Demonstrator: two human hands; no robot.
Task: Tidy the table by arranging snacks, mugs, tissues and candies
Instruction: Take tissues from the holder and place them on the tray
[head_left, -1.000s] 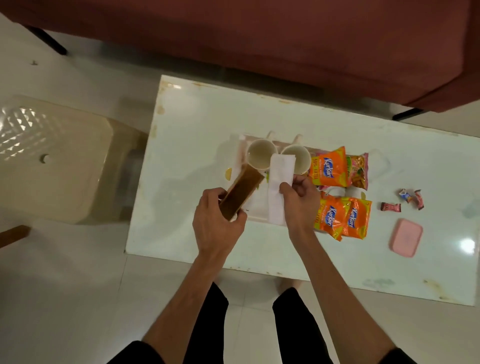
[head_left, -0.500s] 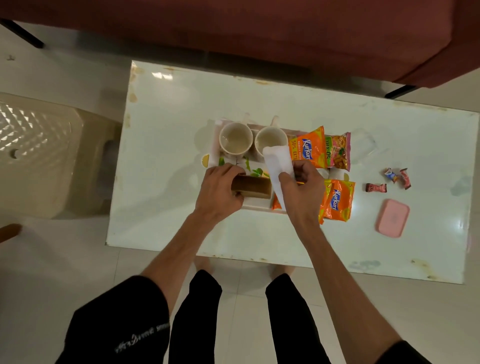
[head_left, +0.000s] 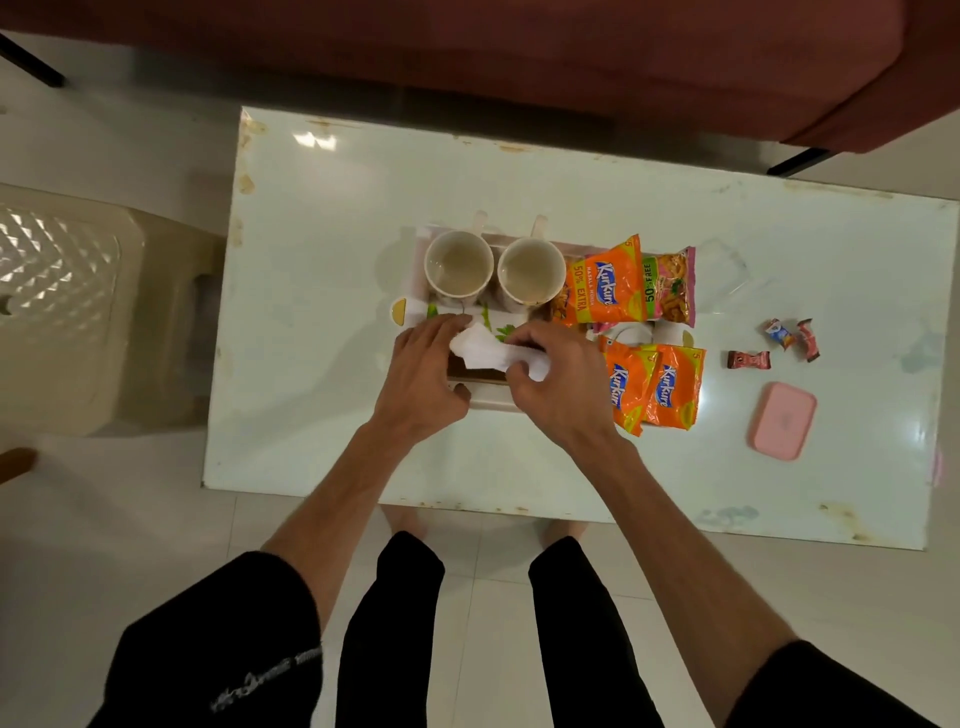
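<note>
Two cream mugs (head_left: 458, 266) (head_left: 531, 271) stand side by side at the back of a white tray (head_left: 488, 400). My left hand (head_left: 423, 374) lies over a brown tissue holder (head_left: 470, 371) on the tray and steadies it. My right hand (head_left: 558, 382) pinches a white tissue (head_left: 485, 349) and lays it across the holder. Orange snack packets lie to the right: one (head_left: 605, 283) with a pink packet (head_left: 672, 286) behind the mugs' right side, two more (head_left: 652, 387) nearer me. Three wrapped candies (head_left: 748, 359) (head_left: 779, 333) (head_left: 809, 339) lie further right.
A pink lidded box (head_left: 783, 427) lies on the white table (head_left: 322, 312) at the right, near the candies. A beige plastic stool (head_left: 62, 312) stands left of the table. A dark red sofa (head_left: 519, 52) runs along the far side.
My left hand has brought the brown holder down from a raised tilt to flat on the tray. My right hand has lowered the tissue from upright to lying across the holder.
</note>
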